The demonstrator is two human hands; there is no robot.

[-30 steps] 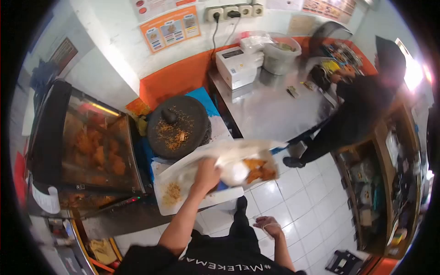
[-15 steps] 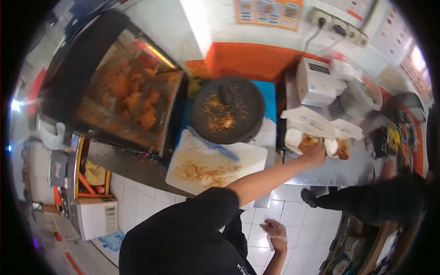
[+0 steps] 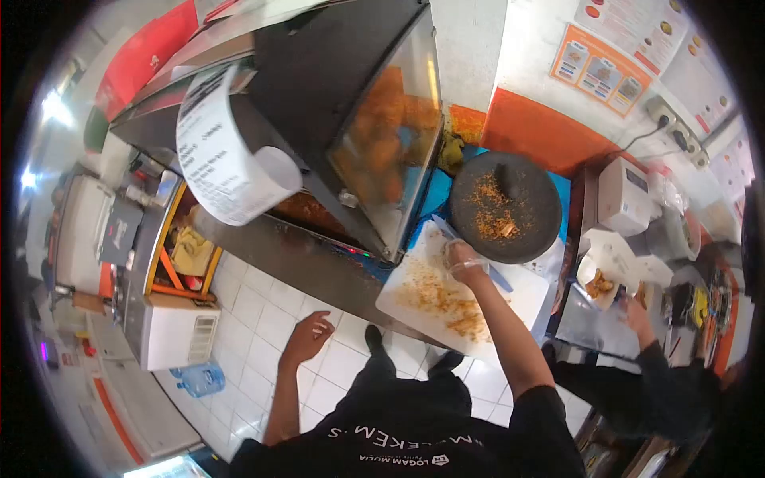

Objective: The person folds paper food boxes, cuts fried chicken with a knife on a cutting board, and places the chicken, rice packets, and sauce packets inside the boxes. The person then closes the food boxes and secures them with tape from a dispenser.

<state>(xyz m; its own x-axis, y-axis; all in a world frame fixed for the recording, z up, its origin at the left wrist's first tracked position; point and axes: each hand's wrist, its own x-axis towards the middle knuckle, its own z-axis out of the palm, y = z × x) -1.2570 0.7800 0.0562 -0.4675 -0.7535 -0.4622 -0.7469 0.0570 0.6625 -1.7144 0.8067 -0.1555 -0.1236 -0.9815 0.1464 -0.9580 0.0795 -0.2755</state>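
Note:
My right hand, in a clear plastic glove, is closed over the middle of a blue knife; its fingertips are partly hidden. Beneath lies a white cutting board smeared with orange-brown crumbs. Just beyond the knife stands a dark stone mortar with crumbs inside and a dark pestle resting in it. My left hand hangs bare over the floor, left of the board, its fingers loosely apart and holding nothing.
A glass-fronted display cabinet with fried food stands left of the mortar. A long paper receipt hangs from its side. At right, a co-worker's hand is by open food boxes. A water bottle lies on the floor.
My left hand has left the food boxes and swung to the left. My right hand has come up onto the board at the knife. The view has turned left; a co-worker's hand is now at the boxes.

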